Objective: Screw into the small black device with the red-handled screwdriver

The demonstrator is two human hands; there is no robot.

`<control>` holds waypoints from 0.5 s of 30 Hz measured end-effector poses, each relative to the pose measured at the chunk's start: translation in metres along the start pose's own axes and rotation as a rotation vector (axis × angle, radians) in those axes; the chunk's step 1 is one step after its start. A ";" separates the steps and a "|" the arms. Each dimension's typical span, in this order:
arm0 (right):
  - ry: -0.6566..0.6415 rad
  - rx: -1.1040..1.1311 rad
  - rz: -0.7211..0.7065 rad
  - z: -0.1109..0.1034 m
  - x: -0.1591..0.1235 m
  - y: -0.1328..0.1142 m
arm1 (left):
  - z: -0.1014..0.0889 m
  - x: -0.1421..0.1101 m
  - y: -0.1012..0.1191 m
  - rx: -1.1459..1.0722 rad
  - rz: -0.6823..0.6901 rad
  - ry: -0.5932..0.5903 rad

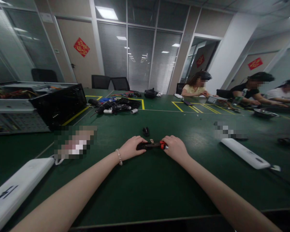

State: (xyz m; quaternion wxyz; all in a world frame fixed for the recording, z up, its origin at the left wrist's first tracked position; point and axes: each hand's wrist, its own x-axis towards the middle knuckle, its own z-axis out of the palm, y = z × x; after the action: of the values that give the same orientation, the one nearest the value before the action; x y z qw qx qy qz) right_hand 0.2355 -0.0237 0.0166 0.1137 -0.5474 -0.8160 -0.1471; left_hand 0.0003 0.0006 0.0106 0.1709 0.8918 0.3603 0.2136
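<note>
Both my hands rest on the green table point(145, 187) and meet on a small dark tool with a red part point(151, 145). My left hand point(131, 148), with a bead bracelet on the wrist, is closed around the tool's black left end. My right hand point(175, 148) is closed on the right end, where the red piece shows between the fingers. A small black object point(146, 131) lies on the table just beyond the tool, apart from both hands.
A white power bank point(16, 190) lies at near left, another white one point(246, 154) at right. An open black computer case point(60, 103) stands at left. A pile of black tools and cables point(116, 106) sits farther back. Other people work at the table's far right.
</note>
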 end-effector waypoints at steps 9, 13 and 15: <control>0.003 0.011 0.002 -0.001 0.000 0.000 | 0.000 0.000 -0.001 -0.015 -0.005 -0.008; -0.015 0.007 0.000 0.000 0.000 0.000 | 0.001 0.000 -0.002 -0.027 -0.015 -0.014; -0.020 0.003 -0.001 0.000 0.001 -0.001 | 0.001 0.000 -0.002 -0.025 -0.016 -0.013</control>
State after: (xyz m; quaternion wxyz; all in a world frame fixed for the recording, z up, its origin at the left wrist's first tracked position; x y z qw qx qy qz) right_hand 0.2345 -0.0237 0.0170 0.1065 -0.5480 -0.8177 -0.1404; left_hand -0.0003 0.0020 0.0090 0.1862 0.8880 0.3636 0.2110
